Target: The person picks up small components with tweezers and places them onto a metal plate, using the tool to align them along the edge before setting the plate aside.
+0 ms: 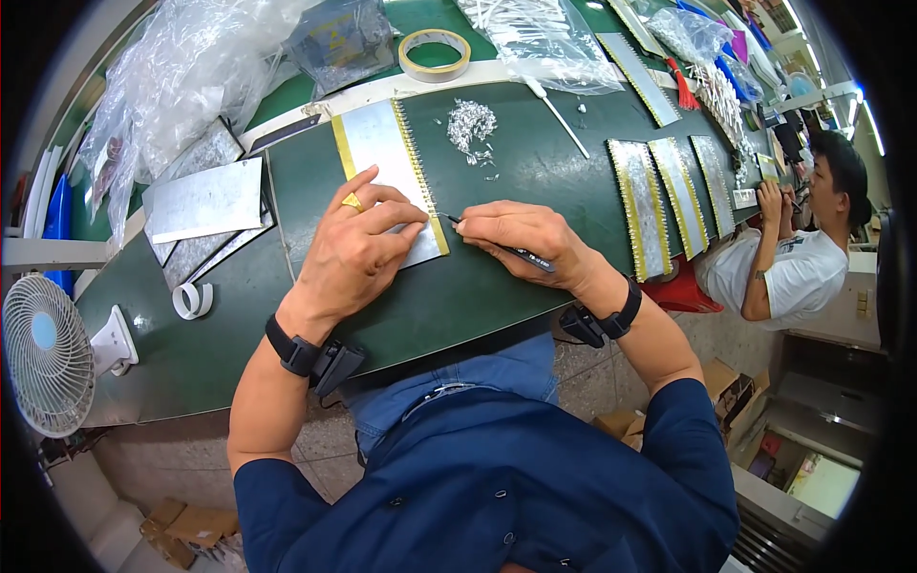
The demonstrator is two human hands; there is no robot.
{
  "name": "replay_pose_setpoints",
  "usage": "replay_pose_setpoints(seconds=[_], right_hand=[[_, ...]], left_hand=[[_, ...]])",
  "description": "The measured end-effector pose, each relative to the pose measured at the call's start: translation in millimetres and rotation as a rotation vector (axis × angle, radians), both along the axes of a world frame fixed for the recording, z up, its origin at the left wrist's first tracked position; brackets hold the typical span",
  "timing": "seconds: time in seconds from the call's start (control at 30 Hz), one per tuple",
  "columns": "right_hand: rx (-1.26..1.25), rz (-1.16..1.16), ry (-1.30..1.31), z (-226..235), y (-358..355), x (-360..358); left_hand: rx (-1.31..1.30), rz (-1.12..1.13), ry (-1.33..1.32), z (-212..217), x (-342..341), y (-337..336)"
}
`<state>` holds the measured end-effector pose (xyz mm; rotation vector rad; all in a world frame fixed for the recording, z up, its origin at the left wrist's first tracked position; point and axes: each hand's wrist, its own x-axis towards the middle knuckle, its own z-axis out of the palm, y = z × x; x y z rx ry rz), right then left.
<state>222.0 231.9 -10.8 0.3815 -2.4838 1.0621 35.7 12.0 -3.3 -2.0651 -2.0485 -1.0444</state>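
A silvery metal plate [374,143] with yellow tape along its long sides lies on the green table in front of me. Small pieces form a close row [413,153] down its right edge. My left hand [358,239], wearing a ring, rests over the plate, thumb and index finger pinched at that edge; whatever lies between them is too small to make out. From the right, my right hand [521,237] grips black tweezers [531,258], whose tip points at the same edge, close to my left fingertips. A heap of tiny shiny pieces [471,126] lies beyond my hands.
A white stick [559,119] and several taped plates [640,205] lie to the right. Bare metal sheets [205,201], a white strip coil [193,301] and a fan [50,353] are left. Behind are a tape roll [435,74] and plastic bags. A person [793,258] sits at right.
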Motion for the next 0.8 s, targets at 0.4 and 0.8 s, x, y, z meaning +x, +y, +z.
replay_pose_setpoints(seconds=[0.4, 0.8], right_hand=[[-0.016, 0.0, 0.003, -3.6, -1.2, -1.9], [-0.082, -0.168, 0.075, -1.5, 0.6, 1.6]], left_hand=[[-0.01, -0.01, 0.039, 1.9, 1.6, 1.3], [-0.015, -0.042, 0.169, 5.3, 4.6, 9.7]])
